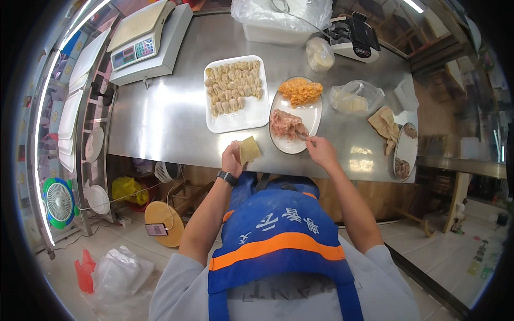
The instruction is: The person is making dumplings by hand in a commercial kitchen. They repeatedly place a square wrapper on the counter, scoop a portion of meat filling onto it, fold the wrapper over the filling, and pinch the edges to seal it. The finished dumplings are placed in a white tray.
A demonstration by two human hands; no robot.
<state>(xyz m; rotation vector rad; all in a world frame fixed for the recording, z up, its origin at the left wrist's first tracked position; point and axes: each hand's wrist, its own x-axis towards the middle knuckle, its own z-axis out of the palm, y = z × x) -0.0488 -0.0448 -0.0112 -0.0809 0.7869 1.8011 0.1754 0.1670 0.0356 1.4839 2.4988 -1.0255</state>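
My left hand, with a watch on its wrist, holds a square yellowish dough wrapper at the table's front edge. In my right hand is the handle of a small metal utensil; its tip is hidden in pink minced meat. That meat lies on the near part of an oval white plate, and an orange chunky filling lies on the far part. Left of the plate, a white tray bears rows of folded wontons.
A digital scale stands at the back left. Behind are a plastic-covered white tub and a banknote counter. Bagged wrappers, a beige cloth and another oval plate lie to the right on the steel table.
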